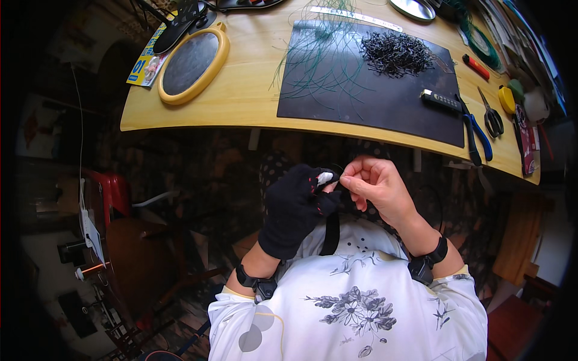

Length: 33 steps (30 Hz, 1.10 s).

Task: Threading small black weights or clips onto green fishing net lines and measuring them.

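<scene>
fine strand (338,183) between left grip (292,207) and right grip (380,189)

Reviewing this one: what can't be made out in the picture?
All in the head view:
Anything held by the right hand: too small, partly covered by its fingertips.
Gloved left hand: palm hidden behind its own back.
Green wires: upper parts cut off by the top edge.
Black pile: lower pieces hidden under upper ones.

White floral top (352,313), black left-hand glove (288,210)
</scene>
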{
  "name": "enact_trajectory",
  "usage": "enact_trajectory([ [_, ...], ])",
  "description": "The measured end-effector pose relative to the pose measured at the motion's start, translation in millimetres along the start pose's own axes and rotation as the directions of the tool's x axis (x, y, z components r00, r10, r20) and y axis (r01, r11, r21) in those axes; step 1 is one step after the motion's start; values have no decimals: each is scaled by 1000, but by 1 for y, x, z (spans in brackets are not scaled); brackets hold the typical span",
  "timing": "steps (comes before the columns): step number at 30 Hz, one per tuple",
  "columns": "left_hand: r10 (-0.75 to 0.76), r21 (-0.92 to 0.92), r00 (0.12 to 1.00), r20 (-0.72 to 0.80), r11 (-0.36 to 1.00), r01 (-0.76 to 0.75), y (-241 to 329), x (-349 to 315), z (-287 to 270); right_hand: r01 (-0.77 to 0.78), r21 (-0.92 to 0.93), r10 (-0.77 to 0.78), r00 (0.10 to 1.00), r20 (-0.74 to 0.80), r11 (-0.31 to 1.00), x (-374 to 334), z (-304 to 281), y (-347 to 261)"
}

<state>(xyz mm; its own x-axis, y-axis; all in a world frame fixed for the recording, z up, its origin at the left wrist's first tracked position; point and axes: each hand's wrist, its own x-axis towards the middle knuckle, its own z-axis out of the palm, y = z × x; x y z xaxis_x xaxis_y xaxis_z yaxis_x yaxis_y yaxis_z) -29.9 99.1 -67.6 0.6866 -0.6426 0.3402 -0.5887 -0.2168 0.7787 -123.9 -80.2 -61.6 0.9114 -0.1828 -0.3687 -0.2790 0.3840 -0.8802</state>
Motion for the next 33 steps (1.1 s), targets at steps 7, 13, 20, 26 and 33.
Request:
enact_trajectory([
  [7,-332,-225,919,213,898,377,-15,-2,-7,16,22,-17,999,32,1000,-3,-1,-4],
  [13,-315,-76,929,194,939,335,-13,-11,-3,56,32,-58,997,60,998,-2,1,-4],
  [20,-360,-612,792,493,504,610,11,-7,-18,472,-594,-574,818,20,652,-3,14,2],
  [26,-441,-500,841,315,676,541,3,0,-17,292,-347,-264,956,127,891,-10,8,-14],
  [33,-434,-400,849,300,751,525,-9,-4,-5,71,-25,-67,985,158,997,-8,9,-18],
])
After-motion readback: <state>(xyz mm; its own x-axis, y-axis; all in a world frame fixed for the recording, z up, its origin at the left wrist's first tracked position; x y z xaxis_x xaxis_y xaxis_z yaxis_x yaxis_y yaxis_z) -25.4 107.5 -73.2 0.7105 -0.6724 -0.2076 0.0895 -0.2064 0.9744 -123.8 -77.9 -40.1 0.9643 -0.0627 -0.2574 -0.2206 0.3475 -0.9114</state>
